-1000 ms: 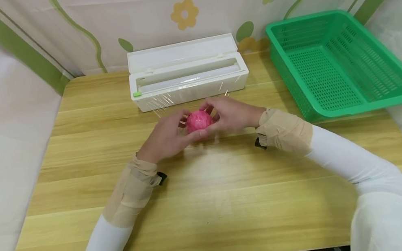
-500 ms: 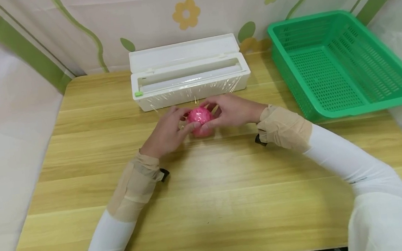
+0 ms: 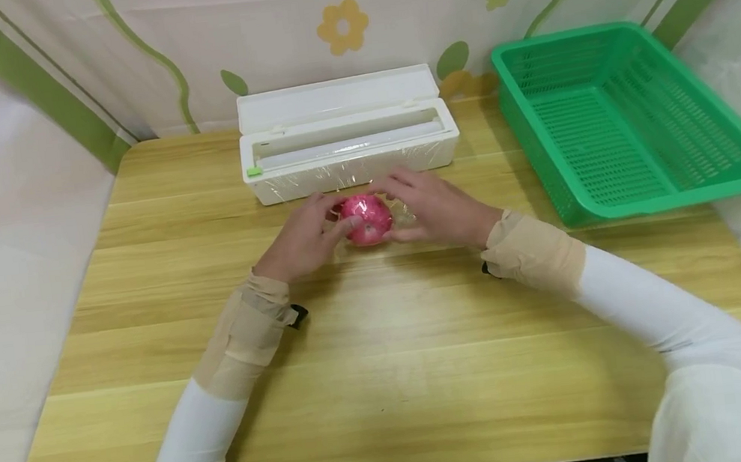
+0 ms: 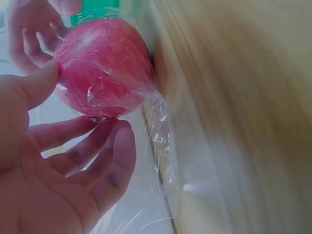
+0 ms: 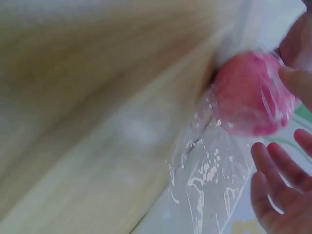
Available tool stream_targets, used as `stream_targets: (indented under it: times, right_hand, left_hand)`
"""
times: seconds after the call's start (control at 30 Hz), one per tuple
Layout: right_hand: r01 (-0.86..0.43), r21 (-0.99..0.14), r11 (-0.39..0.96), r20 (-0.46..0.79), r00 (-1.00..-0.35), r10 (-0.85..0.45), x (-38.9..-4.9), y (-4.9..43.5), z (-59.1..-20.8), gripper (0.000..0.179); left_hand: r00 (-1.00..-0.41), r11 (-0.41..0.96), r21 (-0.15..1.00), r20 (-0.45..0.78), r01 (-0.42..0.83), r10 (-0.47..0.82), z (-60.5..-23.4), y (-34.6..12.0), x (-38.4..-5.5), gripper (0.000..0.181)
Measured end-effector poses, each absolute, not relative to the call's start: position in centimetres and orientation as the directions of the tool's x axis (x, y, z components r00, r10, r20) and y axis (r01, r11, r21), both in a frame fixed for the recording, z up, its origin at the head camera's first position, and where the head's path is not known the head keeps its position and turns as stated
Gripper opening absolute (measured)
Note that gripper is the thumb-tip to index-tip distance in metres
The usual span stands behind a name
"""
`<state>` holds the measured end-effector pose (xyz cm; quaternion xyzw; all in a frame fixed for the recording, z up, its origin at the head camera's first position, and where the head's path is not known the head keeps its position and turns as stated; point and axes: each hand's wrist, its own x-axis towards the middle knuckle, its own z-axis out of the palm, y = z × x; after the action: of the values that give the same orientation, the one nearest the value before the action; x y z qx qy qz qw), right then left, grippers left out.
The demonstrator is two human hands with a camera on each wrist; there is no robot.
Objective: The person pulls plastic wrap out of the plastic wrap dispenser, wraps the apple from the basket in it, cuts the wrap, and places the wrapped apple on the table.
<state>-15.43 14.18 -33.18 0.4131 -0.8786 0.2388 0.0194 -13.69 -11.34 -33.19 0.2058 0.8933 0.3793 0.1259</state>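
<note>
A pink-red apple [image 3: 374, 212] is covered in clear cling film [image 4: 160, 129], with creases across its skin and a loose tail hanging off it toward the box. My left hand [image 3: 304, 239] holds the apple from the left, its thumb on the near side and its fingertips against the far side. To the right, my right hand [image 3: 441, 208] has its fingers spread. Its thumb tip is at the apple [image 5: 251, 95], while the fingers stand off from the surface in the right wrist view. A small dimple on the apple faces me.
Behind the hands stands a white cling film box [image 3: 354, 178], lid [image 3: 336, 100] raised, with a film roll [image 3: 348, 147] inside and a small green slider [image 3: 254, 172]. A green basket [image 3: 679, 200] stands at the right on the wooden table [image 3: 386, 380]. A patterned curtain [image 3: 282, 37] hangs behind.
The apple has turned, so its dimple now shows. My right hand has drawn back slightly to the right and its fingers have spread; the left hand keeps hold.
</note>
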Motion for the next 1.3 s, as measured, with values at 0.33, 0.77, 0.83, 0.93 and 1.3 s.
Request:
stream_targets:
  times: [0.33,0.77,0.83,0.93,1.3]
  right_hand:
    - [-0.790,-0.320,0.523,0.306,-0.609,-0.732,-15.3,13.6,-33.7,0.074]
    - [-0.761,-0.379,0.526,0.247,-0.631,-0.735,-17.0,13.5,-33.7,0.088]
    - [-0.754,-0.393,0.526,0.227,-0.634,-0.739,-17.2,13.5,-33.7,0.093]
    - [-0.750,-0.401,0.526,0.205,-0.633,-0.746,-17.3,13.6,-33.6,0.099]
    - [-0.747,-0.367,0.554,0.171,-0.639,-0.750,-17.9,13.3,-33.7,0.105]
  left_hand:
    - [-0.894,0.595,0.738,0.027,0.319,0.447,-33.5,-11.2,-14.1,0.045]
    - [-0.794,0.669,0.435,0.244,0.603,0.556,-33.8,-12.5,-13.8,0.083]
    - [-0.769,0.649,0.418,0.263,0.635,0.583,-33.9,-12.3,-14.0,0.085]
    - [-0.749,0.641,0.390,0.291,0.661,0.595,-34.3,-12.1,-14.2,0.088]
    - [-0.786,0.712,0.332,0.269,0.618,0.557,-34.6,-11.5,-14.6,0.091]
